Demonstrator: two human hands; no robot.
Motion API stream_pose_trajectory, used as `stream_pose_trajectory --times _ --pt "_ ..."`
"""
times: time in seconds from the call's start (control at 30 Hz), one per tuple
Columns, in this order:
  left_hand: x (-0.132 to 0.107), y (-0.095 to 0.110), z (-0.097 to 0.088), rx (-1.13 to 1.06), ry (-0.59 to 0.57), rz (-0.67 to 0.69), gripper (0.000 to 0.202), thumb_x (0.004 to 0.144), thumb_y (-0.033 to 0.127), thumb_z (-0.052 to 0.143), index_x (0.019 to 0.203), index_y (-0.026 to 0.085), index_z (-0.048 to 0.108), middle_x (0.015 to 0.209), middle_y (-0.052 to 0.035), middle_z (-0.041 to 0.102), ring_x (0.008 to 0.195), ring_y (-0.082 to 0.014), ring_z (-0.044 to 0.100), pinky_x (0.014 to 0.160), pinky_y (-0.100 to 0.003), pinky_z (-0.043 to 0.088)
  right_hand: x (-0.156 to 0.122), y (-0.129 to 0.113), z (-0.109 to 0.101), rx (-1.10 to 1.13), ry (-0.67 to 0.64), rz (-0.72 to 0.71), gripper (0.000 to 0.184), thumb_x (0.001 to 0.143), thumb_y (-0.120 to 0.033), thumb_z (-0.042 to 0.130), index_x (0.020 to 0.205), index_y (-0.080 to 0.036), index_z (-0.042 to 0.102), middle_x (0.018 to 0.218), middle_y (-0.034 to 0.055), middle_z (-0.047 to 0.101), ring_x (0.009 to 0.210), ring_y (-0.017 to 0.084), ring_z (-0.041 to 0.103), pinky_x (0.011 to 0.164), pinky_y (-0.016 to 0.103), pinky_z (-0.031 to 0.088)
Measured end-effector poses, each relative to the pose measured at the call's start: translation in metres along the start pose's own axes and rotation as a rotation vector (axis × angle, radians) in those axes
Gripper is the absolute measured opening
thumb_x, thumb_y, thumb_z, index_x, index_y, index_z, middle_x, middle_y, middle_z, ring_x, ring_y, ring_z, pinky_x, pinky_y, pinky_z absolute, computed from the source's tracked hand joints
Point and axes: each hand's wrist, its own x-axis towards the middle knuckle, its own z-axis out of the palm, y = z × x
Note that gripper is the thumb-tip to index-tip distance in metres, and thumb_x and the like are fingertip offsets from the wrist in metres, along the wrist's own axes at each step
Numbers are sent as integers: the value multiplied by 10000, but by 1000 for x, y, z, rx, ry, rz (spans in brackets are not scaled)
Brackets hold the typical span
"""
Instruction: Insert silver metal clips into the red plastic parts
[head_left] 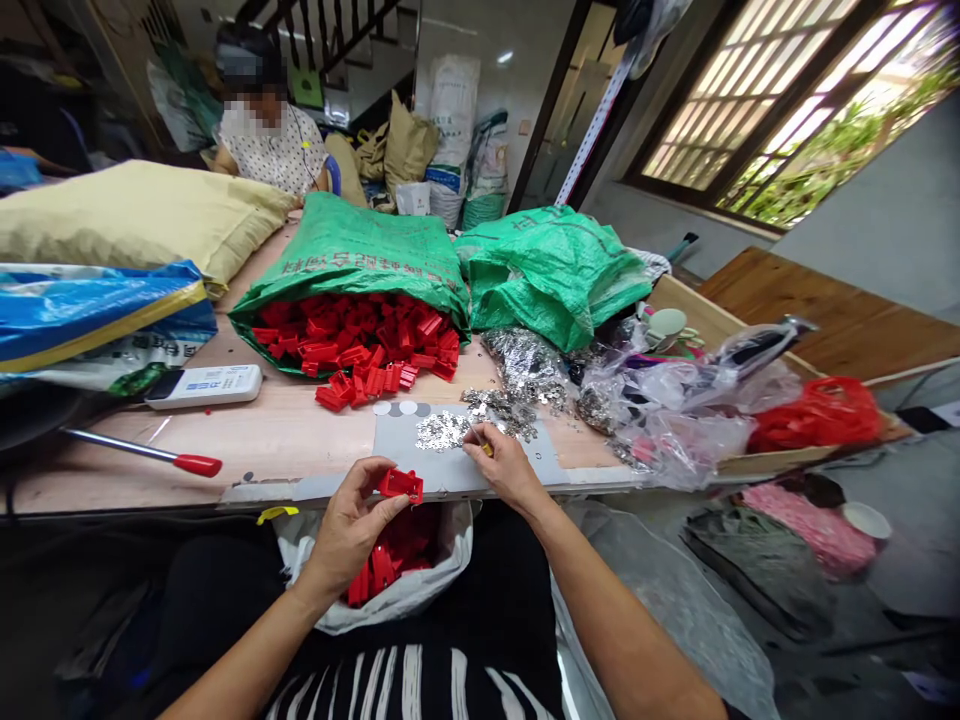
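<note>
Gripping a red plastic piece (400, 485), the left hand (349, 527) hovers above a white bag (439, 590) of red pieces; the right hand (506, 465) pinches a small item (486, 448), too tiny to make out, beside silver bits (441, 431) on a grey sheet (529, 458) on the surface (285, 440), below a green sack (352, 250) of red pieces.

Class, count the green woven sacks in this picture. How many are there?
2: one green sack open with red plastic parts inside; a second green sack bundled to its right. Others may be hidden.
</note>
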Motion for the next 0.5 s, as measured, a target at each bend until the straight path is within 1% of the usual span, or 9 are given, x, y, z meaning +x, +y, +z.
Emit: stream_pose_trajectory --times 0.1,0.17,0.23,0.3,0.4,0.5 --pt "0 4 3 -164 -42 -129 395 731 290 726 1093 213 588 981 -18 655 882 -158 636 800 -304 557 -13 -21 6 205 -114 -43 127 818 -272 570 888 -180 623 820 8 646 754 142 571 687 237 421" --pt "0 6 4 -234 -51 -185 430 739 297 719 1140 211 589 1002 -25 667 878 -157 642 798 -308 559 -22 -35 10 252 -166 -79 124 828 -260 579 906 -181 634 820 4 652 744 134 569 683 232 426" --pt "0 8 5 -275 -54 -213 448 741 303 717 1162 208 596 1008 -28 677 866 -153 648 793 -299 556 -28 -46 13 228 -177 -116 82 834 -219 582 881 -187 641 792 -1 650 709 126 561 662 228 422" --pt "0 10 5 -295 -52 -229 476 731 310 725 1178 204 601 989 -30 688 851 -157 657 787 -299 552 -32 -54 15 189 -174 -173 72 832 -173 582 860 -193 646 801 6 649 722 131 568 673 235 428" --pt "1 14 7 -324 -39 -243 522 706 316 743 1196 197 607 928 -30 703 798 -153 664 771 -293 545 -35 -58 16 160 -193 -266 104 829 -125 581 854 -197 652 844 28 643 799 150 588 731 256 447" --pt "0 16 8 -358 -35 -243 526 702 307 745 1199 191 617 877 -27 702 741 -133 651 751 -277 536 -36 -58 14 158 -239 -310 115 834 -115 582 856 -197 660 849 35 634 821 153 594 749 259 454"
